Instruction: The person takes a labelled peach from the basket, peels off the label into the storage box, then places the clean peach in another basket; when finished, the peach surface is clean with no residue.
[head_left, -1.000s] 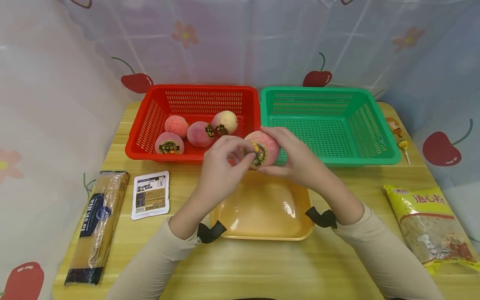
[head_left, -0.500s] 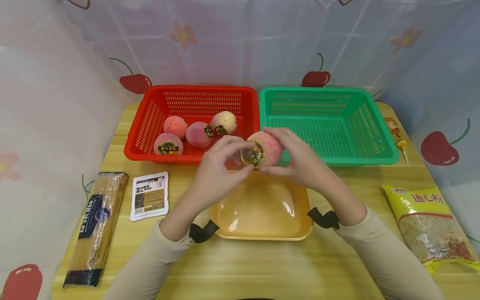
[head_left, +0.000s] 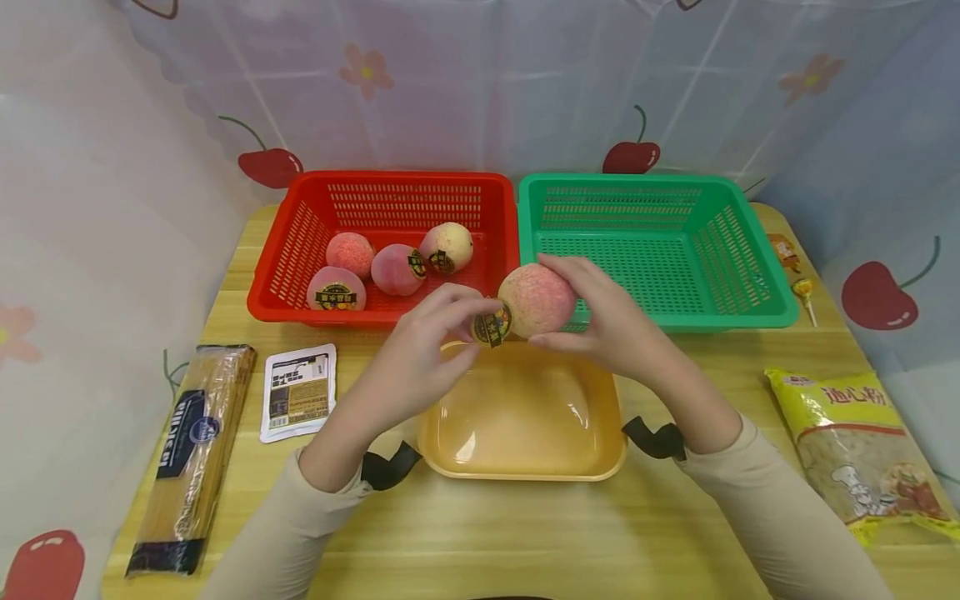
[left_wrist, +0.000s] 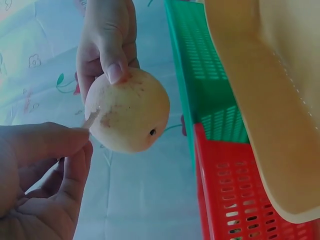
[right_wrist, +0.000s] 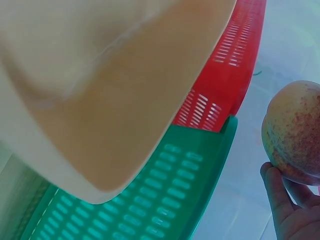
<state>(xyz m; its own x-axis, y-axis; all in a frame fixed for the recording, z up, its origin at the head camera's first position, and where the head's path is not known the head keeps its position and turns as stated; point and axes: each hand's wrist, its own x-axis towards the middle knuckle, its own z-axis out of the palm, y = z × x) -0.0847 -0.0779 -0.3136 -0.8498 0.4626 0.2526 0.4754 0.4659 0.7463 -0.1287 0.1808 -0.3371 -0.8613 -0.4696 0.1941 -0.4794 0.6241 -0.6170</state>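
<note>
My right hand [head_left: 611, 321] grips a pink and cream peach [head_left: 538, 300] between thumb and fingers, above the back edge of a tan plastic tray [head_left: 525, 477]. Beside the peach, my left hand [head_left: 427, 350] pinches a round black and gold sticker [head_left: 492, 325]. In the left wrist view the sticker [left_wrist: 91, 120] appears edge-on at the peach's side; whether it still touches the skin I cannot tell. The peach [right_wrist: 295, 130] shows no sticker in the right wrist view. Several peaches, some with stickers, lie in the red basket [head_left: 384, 315].
A green basket [head_left: 693, 321] adjoins the red one. On the left lie a pack of dry noodles [head_left: 193, 454] and a white pouch [head_left: 300, 392]. A yellow-topped pasta bag [head_left: 862, 450] and a lollipop [head_left: 805, 292] are on the right. A patterned curtain [head_left: 480, 92] closes the back.
The sticker has come away from the front of the peach, moving left with my left hand. My right hand and the peach have shifted slightly right.
</note>
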